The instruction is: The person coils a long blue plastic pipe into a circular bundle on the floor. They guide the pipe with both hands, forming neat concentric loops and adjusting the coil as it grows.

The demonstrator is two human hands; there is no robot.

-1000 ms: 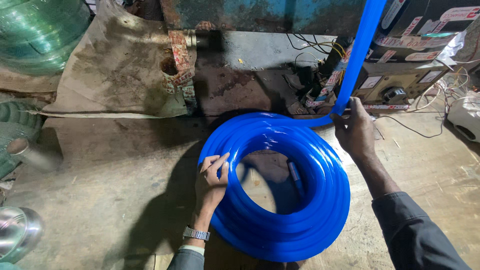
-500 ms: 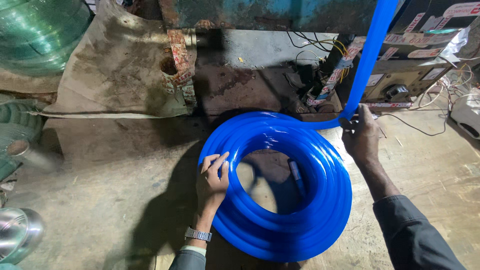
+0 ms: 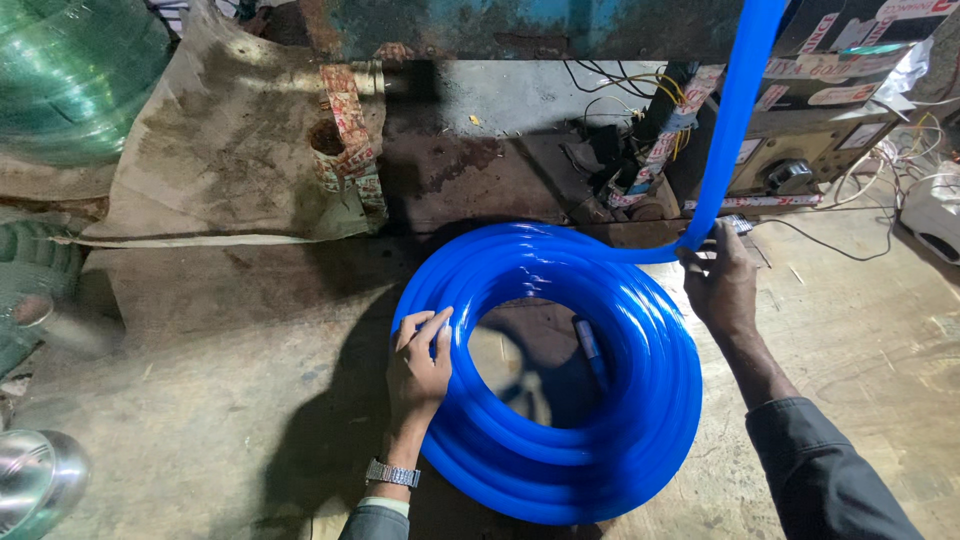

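Observation:
A coil of bright blue plastic hose (image 3: 600,440) stands nearly upright in front of me, wound in several loops. My left hand (image 3: 420,365) grips the coil's left inner rim, a metal watch on the wrist. My right hand (image 3: 722,285) holds the free run of hose (image 3: 735,110) where it meets the coil's top right. That run rises straight up and leaves the view at the top. A dark sleeve covers my right forearm.
A rusty blue-green machine (image 3: 520,25) spans the back. To its right sits a control box with a knob (image 3: 790,175), taped wires and loose cables. A green hose coil (image 3: 70,80) lies top left, stained sacking (image 3: 230,150) beside it, a shiny metal object (image 3: 35,480) bottom left.
My right hand has slid down and right along the incoming hose toward the coil. The left hand stays on the inner rim.

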